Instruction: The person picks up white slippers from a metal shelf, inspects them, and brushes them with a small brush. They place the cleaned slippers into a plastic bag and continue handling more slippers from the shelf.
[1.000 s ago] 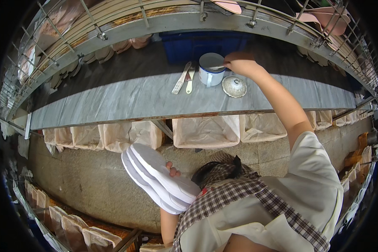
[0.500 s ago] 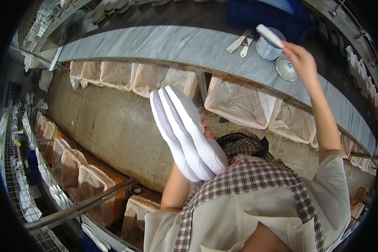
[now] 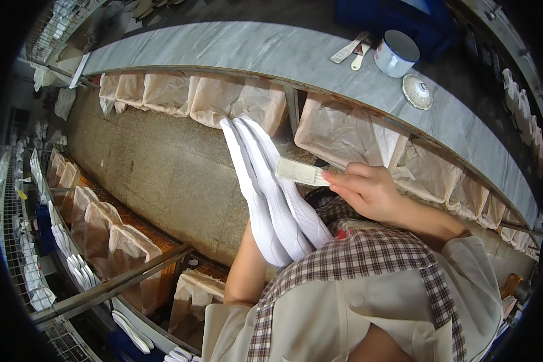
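Three white shoe soles (image 3: 279,208) stand side by side in front of me, toes pointing away. My left hand is closed round them from behind and hidden by them; only my left forearm (image 3: 245,268) shows below. In my right hand (image 3: 368,190) is a flat, pale brush (image 3: 297,171), pinched by its handle between thumb and fingers. Its head overlaps the upper part of the rightmost sole, bristles hidden on the underside. On the bench beyond are a white enamel mug (image 3: 395,57) with its lid off and the round lid (image 3: 417,92) beside it.
The grey marble-patterned bench (image 3: 235,48) curves across the far side. Two pale-handled brushes (image 3: 351,49) lie by the mug, and a blue crate (image 3: 398,21) stands behind. Lined bins (image 3: 338,133) sit under the bench. To the left are more lined bins (image 3: 133,253) and a metal rail (image 3: 120,286).
My right hand has come from over the mug back to the soles with the brush. The soles have turned slightly, and the left fingers that showed behind them are now hidden.
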Action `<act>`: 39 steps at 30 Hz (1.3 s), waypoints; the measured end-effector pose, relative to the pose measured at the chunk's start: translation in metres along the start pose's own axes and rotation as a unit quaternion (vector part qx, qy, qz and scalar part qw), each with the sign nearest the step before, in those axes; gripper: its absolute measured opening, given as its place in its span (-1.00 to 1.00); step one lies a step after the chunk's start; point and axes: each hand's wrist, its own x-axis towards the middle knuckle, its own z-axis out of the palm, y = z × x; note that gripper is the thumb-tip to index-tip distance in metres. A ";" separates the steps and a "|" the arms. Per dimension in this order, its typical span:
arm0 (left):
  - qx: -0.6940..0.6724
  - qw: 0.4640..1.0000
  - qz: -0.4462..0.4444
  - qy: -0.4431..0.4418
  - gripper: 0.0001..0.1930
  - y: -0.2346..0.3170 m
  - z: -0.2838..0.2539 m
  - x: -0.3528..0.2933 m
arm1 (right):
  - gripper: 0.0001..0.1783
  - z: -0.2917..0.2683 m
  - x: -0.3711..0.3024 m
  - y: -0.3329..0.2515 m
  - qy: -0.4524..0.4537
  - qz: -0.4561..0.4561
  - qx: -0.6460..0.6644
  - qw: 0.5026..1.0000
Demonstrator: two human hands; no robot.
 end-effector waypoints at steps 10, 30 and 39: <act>0.018 0.999 0.006 -0.050 -0.70 -0.002 -0.005 0.013 | -0.69 0.005 -0.025 0.010 -0.030 0.088 -0.067 0.993; 0.022 0.996 -0.007 -0.088 -0.66 -0.004 -0.002 0.019 | -0.71 0.006 -0.039 0.016 0.029 0.036 0.080 0.996; 0.011 0.996 -0.043 -0.081 -0.64 -0.004 -0.012 0.000 | -0.70 -0.023 0.001 0.013 0.028 0.057 0.010 0.998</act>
